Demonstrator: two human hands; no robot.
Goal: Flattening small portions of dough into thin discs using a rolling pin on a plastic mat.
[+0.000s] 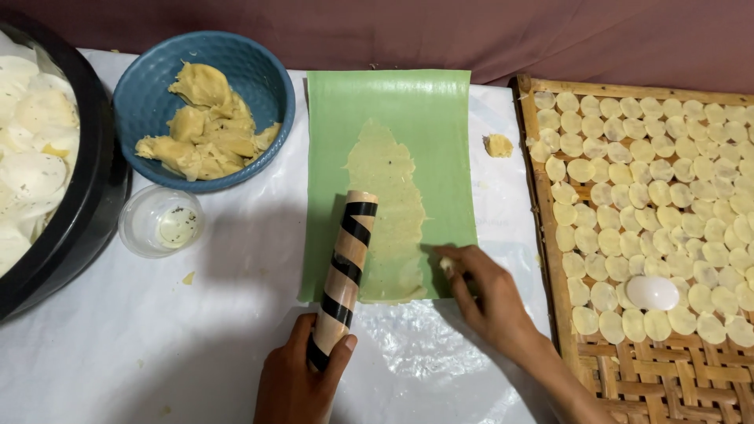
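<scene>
Head view: at the lower middle of the frame we see our left hand (298, 381) clenched around the near end of a striped rolling pin (343, 275), which slants up and to the right, its far end lying on the left part of a green sheet (440, 118). A thin, ragged strip of rolled dough (389, 204) lies down the middle of that sheet, just right of the pin. Our right hand (483, 294), lower right of centre, presses its fingertips (446, 263) on the sheet's near right edge, touching the dough's margin; it grips nothing that we can make out. In the upper left a blue bowl (141, 102) holds lumps of yellow dough, with a small clear cup (161, 221) below it and a black tub (86, 204) at the left edge. On the right a woven tray (652, 377) carries rows of pale round discs and a white oval cutter (652, 292). A small dough scrap (498, 145) sits between sheet and tray.
</scene>
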